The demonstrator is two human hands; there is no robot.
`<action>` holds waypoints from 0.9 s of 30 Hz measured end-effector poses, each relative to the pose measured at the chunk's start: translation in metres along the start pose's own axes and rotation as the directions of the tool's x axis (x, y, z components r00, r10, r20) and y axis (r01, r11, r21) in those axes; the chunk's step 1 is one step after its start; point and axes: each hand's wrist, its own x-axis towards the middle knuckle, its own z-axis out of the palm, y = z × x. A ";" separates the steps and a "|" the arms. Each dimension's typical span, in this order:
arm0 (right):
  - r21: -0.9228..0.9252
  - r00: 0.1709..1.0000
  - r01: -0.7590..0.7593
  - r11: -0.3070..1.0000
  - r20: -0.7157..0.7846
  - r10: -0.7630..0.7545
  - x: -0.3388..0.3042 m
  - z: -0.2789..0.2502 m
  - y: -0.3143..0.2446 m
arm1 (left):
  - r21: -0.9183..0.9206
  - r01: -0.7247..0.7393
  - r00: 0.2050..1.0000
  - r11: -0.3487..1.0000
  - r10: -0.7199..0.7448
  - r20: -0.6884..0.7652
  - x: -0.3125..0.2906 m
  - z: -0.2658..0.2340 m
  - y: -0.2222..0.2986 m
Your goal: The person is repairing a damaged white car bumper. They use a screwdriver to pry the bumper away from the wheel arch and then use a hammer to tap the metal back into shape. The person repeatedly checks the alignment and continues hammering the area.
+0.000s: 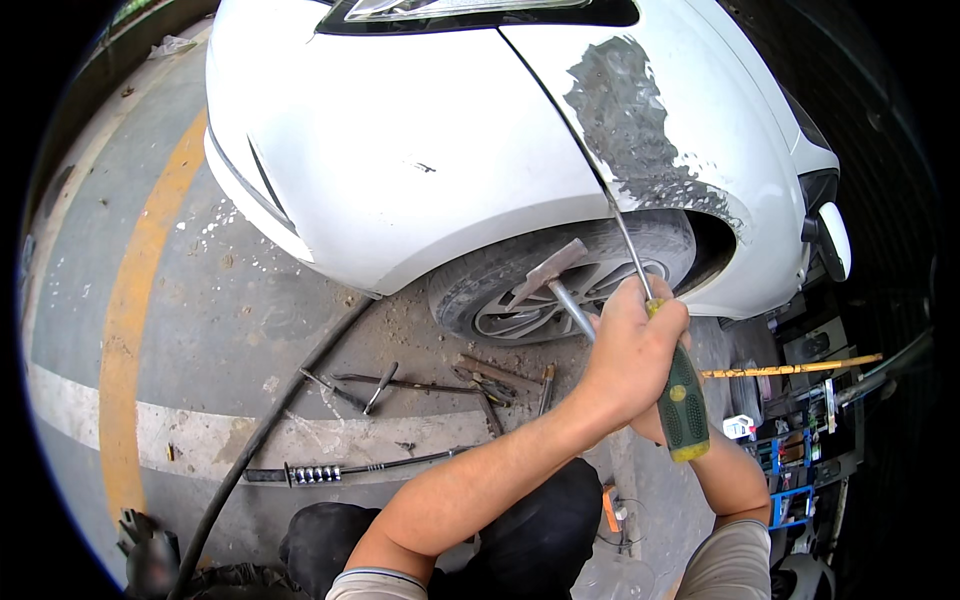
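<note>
My left hand (640,335) is closed around a large screwdriver with a green and yellow handle (686,410). Its metal shaft (630,243) slants up to the wheel-arch edge, by the seam between the white car's bumper (400,130) and fender (735,120). Behind the left hand and mostly hidden by it, my right hand (648,424) grips a hammer; the handle runs out of sight there. The hammer's head (548,268) shows in front of the wheel (540,310). Grey, scraped-looking filler or bare surface (622,110) covers part of the fender.
On the ground by the wheel lie several hand tools (490,380) and a slide hammer (315,474). A thick black hose (270,420) runs under the bumper. A black glove (150,555) is at lower left. Blue-framed racks (790,507) and a yellow strip (790,368) are at right.
</note>
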 end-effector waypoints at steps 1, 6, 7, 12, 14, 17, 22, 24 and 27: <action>0.015 1.000 -0.007 1.000 -0.001 0.007 -0.002 0.001 0.002 | -0.014 -0.001 1.000 1.000 0.001 0.010 0.001 -0.001 0.000; 0.381 0.981 -0.195 0.904 0.073 0.181 -0.007 0.004 0.011 | -0.059 0.046 0.998 0.997 -0.043 0.055 0.002 -0.004 0.003; 0.579 0.941 -0.335 0.743 0.169 0.293 -0.001 0.003 0.011 | -0.056 0.044 0.998 0.997 -0.041 0.055 0.002 -0.005 0.004; 0.014 0.994 -0.064 0.998 -0.087 0.065 0.005 0.016 -0.005 | -0.075 0.060 0.997 0.995 -0.055 0.060 0.004 -0.007 0.004; -0.165 0.999 0.020 0.986 0.048 -0.013 0.006 0.007 -0.017 | -0.063 0.068 0.995 0.996 -0.063 0.073 0.005 -0.006 0.003; -0.167 0.983 0.040 0.985 0.186 -0.009 0.009 0.001 -0.020 | -0.020 0.029 0.997 0.999 -0.028 0.073 0.005 -0.008 0.006; 0.142 0.981 -0.116 0.983 0.173 0.091 -0.009 0.027 -0.006 | -0.087 0.125 0.988 0.988 -0.116 0.106 0.002 -0.011 0.012; 0.159 0.977 -0.062 0.985 0.212 0.027 -0.011 0.035 -0.020 | -0.085 0.116 0.990 0.990 -0.108 0.093 -0.001 -0.011 0.013; 0.197 0.967 -0.027 0.980 0.255 -0.024 -0.018 0.041 -0.030 | -0.126 0.116 0.992 0.985 -0.108 0.066 -0.006 -0.007 0.016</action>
